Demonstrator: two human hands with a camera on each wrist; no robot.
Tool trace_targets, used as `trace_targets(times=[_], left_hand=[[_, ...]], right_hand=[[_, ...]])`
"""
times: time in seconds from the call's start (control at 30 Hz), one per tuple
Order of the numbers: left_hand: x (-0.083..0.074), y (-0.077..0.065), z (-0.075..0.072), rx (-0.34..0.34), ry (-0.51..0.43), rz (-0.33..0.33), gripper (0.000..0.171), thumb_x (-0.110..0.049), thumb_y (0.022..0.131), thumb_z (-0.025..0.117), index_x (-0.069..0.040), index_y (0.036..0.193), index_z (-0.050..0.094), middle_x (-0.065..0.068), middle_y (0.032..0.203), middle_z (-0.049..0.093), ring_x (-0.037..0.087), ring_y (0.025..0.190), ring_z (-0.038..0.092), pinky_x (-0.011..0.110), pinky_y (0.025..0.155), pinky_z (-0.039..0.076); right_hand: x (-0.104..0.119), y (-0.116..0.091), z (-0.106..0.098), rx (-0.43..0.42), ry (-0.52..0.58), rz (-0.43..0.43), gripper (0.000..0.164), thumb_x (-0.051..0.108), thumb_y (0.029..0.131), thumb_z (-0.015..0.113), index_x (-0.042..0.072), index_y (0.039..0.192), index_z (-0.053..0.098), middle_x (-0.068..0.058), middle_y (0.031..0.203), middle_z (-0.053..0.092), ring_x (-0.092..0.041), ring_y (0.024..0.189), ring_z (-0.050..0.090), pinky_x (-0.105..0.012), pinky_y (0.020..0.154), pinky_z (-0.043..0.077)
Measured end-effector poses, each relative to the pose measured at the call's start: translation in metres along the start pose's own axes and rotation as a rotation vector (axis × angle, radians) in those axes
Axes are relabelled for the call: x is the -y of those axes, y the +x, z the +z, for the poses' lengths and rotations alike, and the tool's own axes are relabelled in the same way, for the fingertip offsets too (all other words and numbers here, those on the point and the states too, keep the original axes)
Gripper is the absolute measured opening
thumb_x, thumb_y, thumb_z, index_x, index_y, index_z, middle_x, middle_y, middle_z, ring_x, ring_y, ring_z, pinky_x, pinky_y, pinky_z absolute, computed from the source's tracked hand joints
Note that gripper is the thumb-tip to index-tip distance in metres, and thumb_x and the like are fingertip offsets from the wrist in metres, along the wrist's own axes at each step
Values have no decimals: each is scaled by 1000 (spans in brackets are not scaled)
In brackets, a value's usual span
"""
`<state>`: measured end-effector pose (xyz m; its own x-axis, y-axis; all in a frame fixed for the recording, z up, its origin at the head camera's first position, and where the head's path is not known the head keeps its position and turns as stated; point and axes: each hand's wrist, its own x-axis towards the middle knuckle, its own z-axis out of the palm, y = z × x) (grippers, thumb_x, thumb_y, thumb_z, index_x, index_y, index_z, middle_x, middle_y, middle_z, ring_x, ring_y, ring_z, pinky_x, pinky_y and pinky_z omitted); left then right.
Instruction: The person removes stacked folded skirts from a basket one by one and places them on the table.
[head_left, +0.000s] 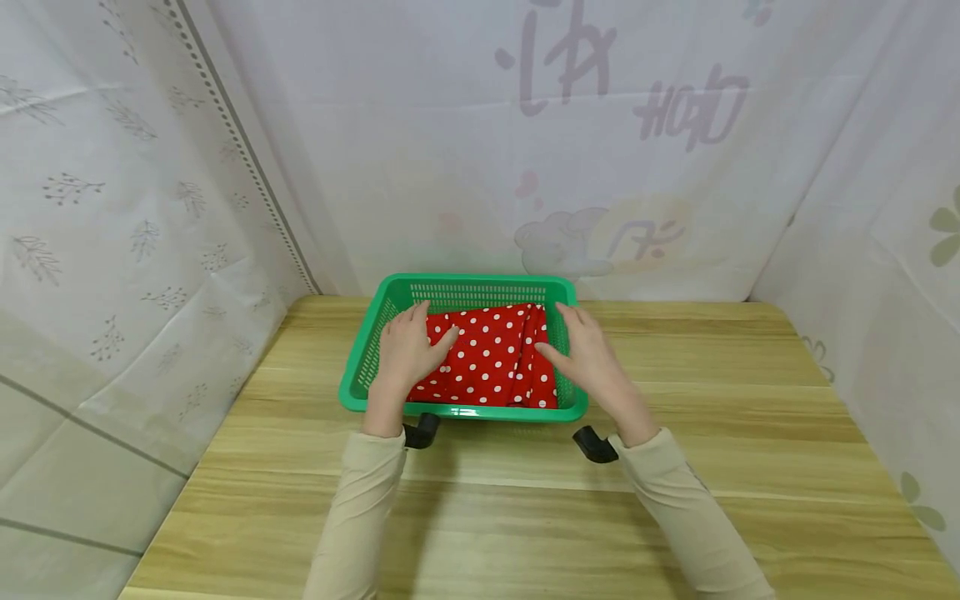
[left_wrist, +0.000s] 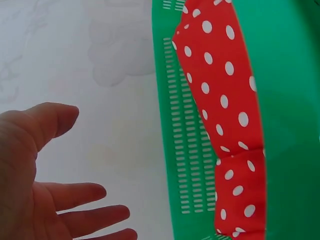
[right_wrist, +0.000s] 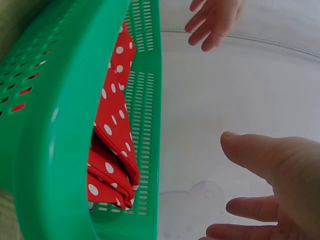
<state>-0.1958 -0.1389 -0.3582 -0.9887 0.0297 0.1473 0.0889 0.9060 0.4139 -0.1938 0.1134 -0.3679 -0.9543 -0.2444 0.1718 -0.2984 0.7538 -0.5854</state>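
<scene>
A red cloth with white polka dots [head_left: 487, 358] lies folded inside a green plastic basket [head_left: 468, 412] with slotted walls. Above the basket's left part hovers my left hand [head_left: 408, 350], thumb and fingers spread, holding nothing. My right hand [head_left: 588, 354] hovers over the right rim with its thumb apart from the fingers, also without anything in it. In the left wrist view the left hand [left_wrist: 65, 175] is clear of the cloth [left_wrist: 220, 90]. The right wrist view likewise shows a gap between the right hand [right_wrist: 270, 185] and the basket [right_wrist: 65, 120].
The basket stands on a wood-grain table [head_left: 510, 517], close to its back edge. Behind the table hangs a pale printed curtain [head_left: 450, 150], with more patterned sheeting at both sides. Black wrist-camera parts [head_left: 596, 444] sit beneath the wrists.
</scene>
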Motion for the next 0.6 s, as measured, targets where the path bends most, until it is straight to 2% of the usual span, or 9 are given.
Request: trace_targets(times=[0.17, 0.23, 0.4, 0.6], left_hand=[[9, 1, -1, 17, -140, -85, 66, -31, 88, 60, 6, 138, 38, 24, 129, 51, 38, 112, 51, 52, 91, 46], [13, 1, -3, 36, -181, -116, 64, -29, 89, 58, 7, 138, 37, 24, 129, 51, 38, 111, 51, 52, 89, 47], [23, 3, -4, 95, -238, -172, 60, -28, 90, 58, 6, 135, 38, 25, 125, 53, 38, 105, 55, 50, 84, 50], [32, 5, -4, 153, -286, -268, 47, -25, 90, 58, 7, 123, 44, 23, 111, 57, 34, 95, 58, 45, 79, 53]], right_hand=[[2, 4, 3, 25, 26, -2, 70, 25, 87, 68, -6, 140, 35, -24, 140, 40, -39, 129, 36, -52, 99, 39], [3, 6, 5, 41, 41, 6, 68, 25, 87, 68, -7, 139, 36, -24, 139, 41, -39, 128, 37, -52, 98, 40], [3, 10, 10, 113, 46, 36, 66, 25, 88, 65, -7, 138, 37, -24, 139, 41, -39, 127, 39, -52, 98, 40], [3, 17, 16, 237, 23, 92, 72, 26, 88, 66, -9, 140, 31, -26, 139, 40, -40, 127, 38, -49, 96, 43]])
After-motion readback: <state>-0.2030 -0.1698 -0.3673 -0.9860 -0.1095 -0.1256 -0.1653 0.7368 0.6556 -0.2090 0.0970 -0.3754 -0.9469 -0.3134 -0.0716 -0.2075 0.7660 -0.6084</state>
